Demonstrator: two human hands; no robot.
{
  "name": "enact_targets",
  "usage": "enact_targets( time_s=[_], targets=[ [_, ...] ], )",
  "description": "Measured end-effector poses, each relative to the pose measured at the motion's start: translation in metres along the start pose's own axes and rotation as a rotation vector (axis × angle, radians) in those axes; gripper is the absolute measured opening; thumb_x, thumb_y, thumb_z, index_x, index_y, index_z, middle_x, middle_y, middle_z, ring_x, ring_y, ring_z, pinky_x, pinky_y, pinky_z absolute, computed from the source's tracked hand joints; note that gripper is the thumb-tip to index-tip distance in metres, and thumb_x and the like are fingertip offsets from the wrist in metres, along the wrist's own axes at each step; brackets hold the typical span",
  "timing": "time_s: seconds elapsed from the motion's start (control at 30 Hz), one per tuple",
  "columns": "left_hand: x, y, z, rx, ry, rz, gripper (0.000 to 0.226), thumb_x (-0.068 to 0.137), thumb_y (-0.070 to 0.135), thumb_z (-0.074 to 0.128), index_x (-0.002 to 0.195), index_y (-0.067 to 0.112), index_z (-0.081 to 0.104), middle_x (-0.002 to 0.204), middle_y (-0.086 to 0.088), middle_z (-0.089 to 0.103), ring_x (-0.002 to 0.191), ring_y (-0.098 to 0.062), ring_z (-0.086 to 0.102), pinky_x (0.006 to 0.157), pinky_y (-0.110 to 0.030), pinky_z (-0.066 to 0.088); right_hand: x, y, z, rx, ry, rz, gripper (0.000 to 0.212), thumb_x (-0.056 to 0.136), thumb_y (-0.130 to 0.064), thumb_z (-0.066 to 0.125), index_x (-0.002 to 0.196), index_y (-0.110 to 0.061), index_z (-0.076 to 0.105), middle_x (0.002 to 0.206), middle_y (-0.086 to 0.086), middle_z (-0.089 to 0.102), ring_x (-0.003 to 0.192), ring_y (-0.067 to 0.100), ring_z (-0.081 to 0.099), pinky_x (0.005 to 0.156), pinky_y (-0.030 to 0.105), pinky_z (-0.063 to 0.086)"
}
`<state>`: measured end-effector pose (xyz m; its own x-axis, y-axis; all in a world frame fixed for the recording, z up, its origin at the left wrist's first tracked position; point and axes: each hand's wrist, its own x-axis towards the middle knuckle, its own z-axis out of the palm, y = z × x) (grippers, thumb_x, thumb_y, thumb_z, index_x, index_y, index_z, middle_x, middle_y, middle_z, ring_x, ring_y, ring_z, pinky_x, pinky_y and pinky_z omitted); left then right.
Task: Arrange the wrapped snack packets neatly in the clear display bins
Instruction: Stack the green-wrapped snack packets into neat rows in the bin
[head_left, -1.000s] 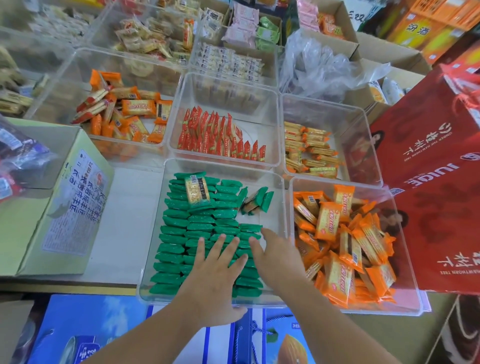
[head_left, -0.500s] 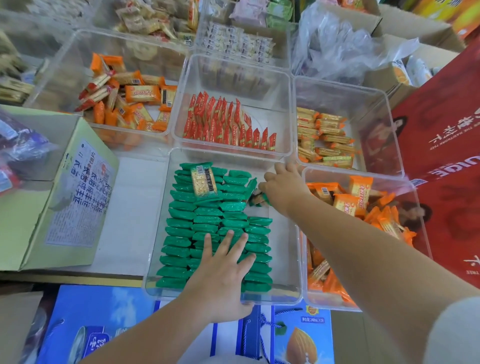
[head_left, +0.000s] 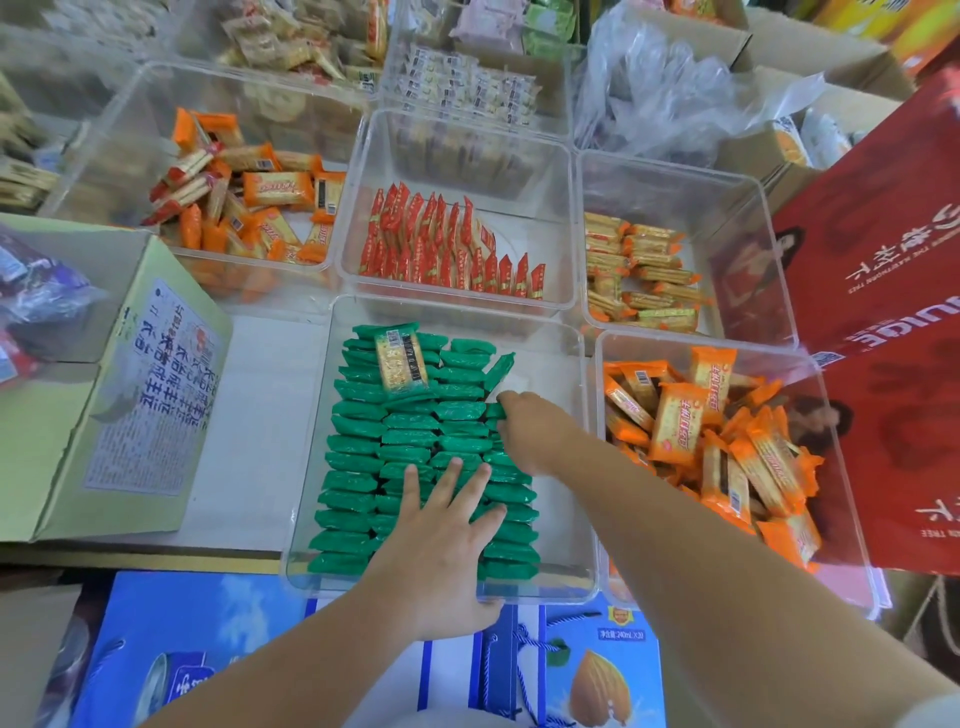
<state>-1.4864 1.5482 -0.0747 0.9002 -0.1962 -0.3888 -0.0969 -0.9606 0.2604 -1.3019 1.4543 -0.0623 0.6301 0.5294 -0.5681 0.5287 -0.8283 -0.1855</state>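
A clear bin (head_left: 310, 467) in front of me holds green wrapped packets (head_left: 374, 467) standing in tight rows. One packet (head_left: 400, 364) lies face-up on top at the far end, and another green packet (head_left: 498, 369) leans loose beside the far right row. My left hand (head_left: 447, 540) presses flat on the near rows with fingers spread. My right hand (head_left: 535, 436) is inside the bin at the right column, fingers curled down around a green packet (head_left: 494, 411).
Clear bins surround it: jumbled orange packets (head_left: 701, 441) right, red packets (head_left: 452, 249) behind, yellow bars (head_left: 639, 270) back right, orange packets (head_left: 244, 208) back left. A green carton (head_left: 130, 374) stands left, red juice cartons (head_left: 883, 312) right, blue boxes (head_left: 208, 649) below.
My right hand reached to the loose packets at the bin's far right, then drew back to the right column with a packet. My left hand stayed pressed on the near rows.
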Motion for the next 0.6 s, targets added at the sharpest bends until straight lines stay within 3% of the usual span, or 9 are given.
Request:
enact_targets(
  time_s=[0.1,0.23,0.3,0.37,0.47,0.6],
  targets=[
    [0.000,0.000,-0.001,-0.008,-0.012,0.001,0.097,0.075,0.078,0.044,0.156,0.031,0.018,0.166,0.000,-0.018,0.151,-0.033,-0.020,0.111,-0.071,-0.016,0.000,-0.003,0.000,0.136,0.003,0.053,0.045,0.104,-0.021,0.039,0.144,-0.002,0.043,0.135,0.021,0.053,0.116,0.035,0.055,0.090,0.036,0.046],
    [0.000,0.000,-0.002,-0.017,-0.015,0.006,0.097,0.075,0.077,0.045,0.156,0.031,0.018,0.166,0.000,-0.019,0.151,-0.033,-0.020,0.111,-0.071,-0.014,0.005,0.000,-0.015,0.294,0.190,0.163,0.045,0.097,-0.014,0.049,0.141,-0.015,0.040,0.133,0.015,0.057,0.108,0.032,0.060,0.082,0.039,0.051],
    [0.000,0.000,-0.003,-0.019,-0.017,0.008,0.097,0.075,0.077,0.046,0.156,0.030,0.018,0.166,-0.001,-0.018,0.151,-0.034,-0.020,0.111,-0.071,-0.015,0.009,0.000,-0.020,0.268,0.265,0.142,0.063,0.091,-0.005,0.056,0.146,-0.023,0.032,0.135,0.012,0.053,0.101,0.031,0.062,0.070,0.038,0.052],
    [-0.001,0.000,-0.003,-0.019,-0.017,0.011,0.097,0.075,0.077,0.045,0.156,0.030,0.018,0.166,-0.001,-0.018,0.151,-0.034,-0.021,0.110,-0.071,-0.017,0.014,-0.001,-0.024,0.235,0.214,0.100,0.076,0.091,-0.005,0.057,0.154,-0.030,0.022,0.141,0.011,0.048,0.104,0.031,0.062,0.065,0.033,0.049],
    [-0.001,-0.001,-0.002,-0.028,-0.018,0.010,0.100,0.074,0.081,0.044,0.156,0.030,0.018,0.166,-0.001,-0.019,0.150,-0.033,-0.022,0.109,-0.070,-0.019,0.022,-0.002,-0.024,0.173,0.100,0.123,0.058,0.099,-0.016,0.051,0.153,-0.025,0.033,0.146,0.012,0.042,0.120,0.032,0.055,0.089,0.035,0.048],
    [-0.002,-0.002,-0.004,-0.090,-0.018,0.022,0.116,0.062,0.096,0.038,0.157,0.034,0.012,0.164,0.003,-0.027,0.148,-0.029,-0.029,0.111,-0.068,-0.021,0.016,-0.005,-0.010,0.268,0.123,0.171,0.045,0.100,-0.016,0.048,0.145,-0.017,0.041,0.140,0.014,0.040,0.114,0.034,0.056,0.092,0.036,0.045]
  ],
)
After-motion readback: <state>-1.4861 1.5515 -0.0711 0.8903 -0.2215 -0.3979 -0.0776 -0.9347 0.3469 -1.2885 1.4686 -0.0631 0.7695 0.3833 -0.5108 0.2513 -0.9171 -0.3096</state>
